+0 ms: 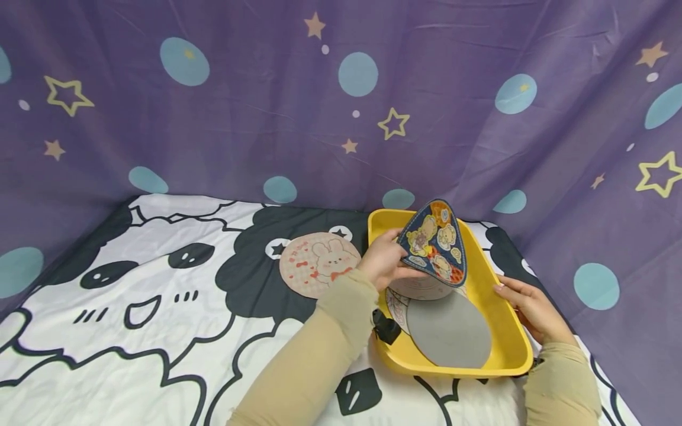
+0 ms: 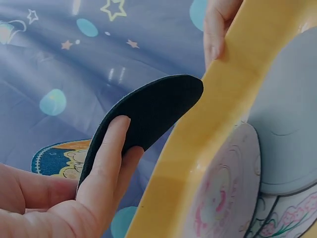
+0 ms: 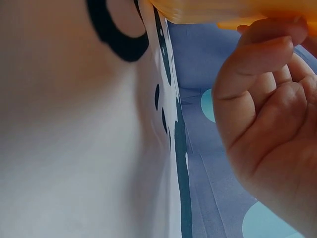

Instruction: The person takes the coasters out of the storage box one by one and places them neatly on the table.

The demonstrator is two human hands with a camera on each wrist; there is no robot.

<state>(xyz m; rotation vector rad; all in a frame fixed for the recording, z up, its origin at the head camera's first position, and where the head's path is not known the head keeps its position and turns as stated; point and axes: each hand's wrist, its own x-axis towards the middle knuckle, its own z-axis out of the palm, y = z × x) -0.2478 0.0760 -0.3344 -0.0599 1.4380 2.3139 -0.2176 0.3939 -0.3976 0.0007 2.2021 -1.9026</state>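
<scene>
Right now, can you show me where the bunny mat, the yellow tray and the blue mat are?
Bunny mat (image 1: pixel 315 266): head view, near the middle of its printed top.
Yellow tray (image 1: pixel 502 315): head view, on its right inner wall.
Blue mat (image 1: pixel 437 245): head view, on its patterned face.

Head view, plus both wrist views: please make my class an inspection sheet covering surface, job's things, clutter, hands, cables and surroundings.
Surface: black-and-white cartoon-print cloth.
Job's things: blue triangular mat, held up over the yellow tray; grey disc and pale round mat inside the tray.
Clutter: pink bunny mat on the cloth, left of the tray.
Hands: left hand pinches the blue triangular mat; right hand grips the tray's right side.
Cables: nothing seen.
Surroundings: purple star-print curtain behind.
</scene>
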